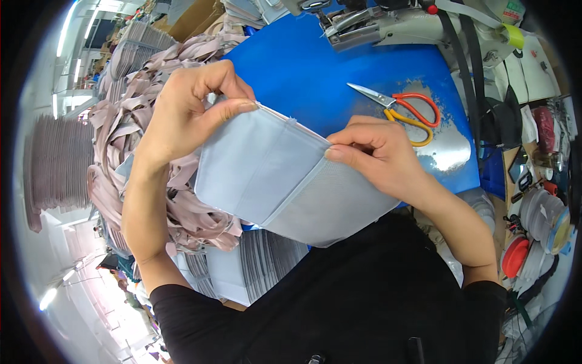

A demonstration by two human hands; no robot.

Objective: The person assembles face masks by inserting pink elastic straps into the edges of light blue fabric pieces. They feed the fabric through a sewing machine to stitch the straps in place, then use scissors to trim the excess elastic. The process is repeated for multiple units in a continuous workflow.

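Note:
A light grey fabric panel [254,164] with a mesh section on its right hangs between my two hands. My left hand [203,100] pinches its upper edge near the top left corner. Farther along the same edge, my right hand [370,145] grips it between thumb and bent fingers, just where the mesh part begins. A seam runs down the panel between the plain and the mesh parts. Beyond my right hand, scissors [397,108] with one red and one yellow-orange handle loop lie on the blue table [285,60], blades slightly apart.
A sewing machine [388,27] stands at the table's far side. To the left is a heap of pinkish strips [112,151], with a tall stack of folded pieces [57,167] beyond. More stacked grey panels [267,258] sit below the held one. Thread spools [539,212] crowd the right.

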